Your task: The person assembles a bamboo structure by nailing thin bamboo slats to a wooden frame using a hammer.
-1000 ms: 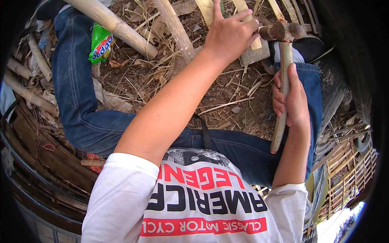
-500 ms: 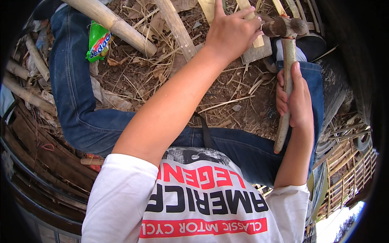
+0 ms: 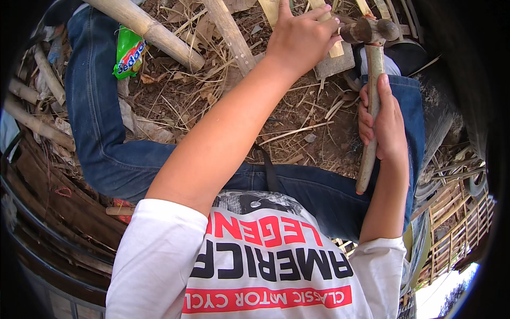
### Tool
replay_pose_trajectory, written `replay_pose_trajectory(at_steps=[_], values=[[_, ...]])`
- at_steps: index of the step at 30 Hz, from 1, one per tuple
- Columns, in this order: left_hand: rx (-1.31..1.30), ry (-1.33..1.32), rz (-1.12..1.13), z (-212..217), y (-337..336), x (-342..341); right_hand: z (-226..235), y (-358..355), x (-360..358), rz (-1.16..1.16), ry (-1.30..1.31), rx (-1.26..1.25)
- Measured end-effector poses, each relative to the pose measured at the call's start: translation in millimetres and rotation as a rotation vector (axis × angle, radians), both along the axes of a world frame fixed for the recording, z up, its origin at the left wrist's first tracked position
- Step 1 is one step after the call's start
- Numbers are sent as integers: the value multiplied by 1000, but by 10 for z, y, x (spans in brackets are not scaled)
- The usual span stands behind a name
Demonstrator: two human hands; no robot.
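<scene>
My right hand [image 3: 384,119] is wrapped round the wooden handle of a hammer [image 3: 374,72]. The hammer's dark metal head is at the far end, its left face close beside the fingertips of my left hand [image 3: 304,41]. That left hand lies over a pale bamboo strip [image 3: 337,49], its fingers curled at the strip and one finger pointing away from me. Whether a nail is pinched there is hidden. Below the strip is a flat grey block [image 3: 336,65].
A thick bamboo pole [image 3: 151,34] and a split bamboo piece [image 3: 231,37] lie ahead on the straw-littered soil. A green wrapper [image 3: 127,53] sits by my left leg. Slatted bamboo panels [image 3: 459,228] stand at the right, dark curved boards [image 3: 58,207] at the left.
My right hand and the hammer have shifted slightly away from me and to the left. My left hand has moved only a little, staying at the bamboo strip.
</scene>
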State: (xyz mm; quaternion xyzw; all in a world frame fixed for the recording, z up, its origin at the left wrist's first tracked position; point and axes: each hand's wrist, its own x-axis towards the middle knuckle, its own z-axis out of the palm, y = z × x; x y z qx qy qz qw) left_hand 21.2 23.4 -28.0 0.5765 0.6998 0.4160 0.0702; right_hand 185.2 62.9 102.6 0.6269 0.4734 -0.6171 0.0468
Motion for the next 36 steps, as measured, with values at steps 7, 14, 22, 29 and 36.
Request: replay_pose_trajectory(at_steps=[7,14,22,29,36], values=[[0,-18,-59,11,11,3,147,-69,-8,-58,53,40],[-79,257,23,-16,8,14,138,-56,-53,-146,55,61],[-139,290,9,7,7,9,158,9,-38,-118,82,25],[-8,-25,-26,-31,-43,40,172,-64,2,-166,121,55],[23,-27,-37,-18,48,-7,206,14,-7,-197,69,65]])
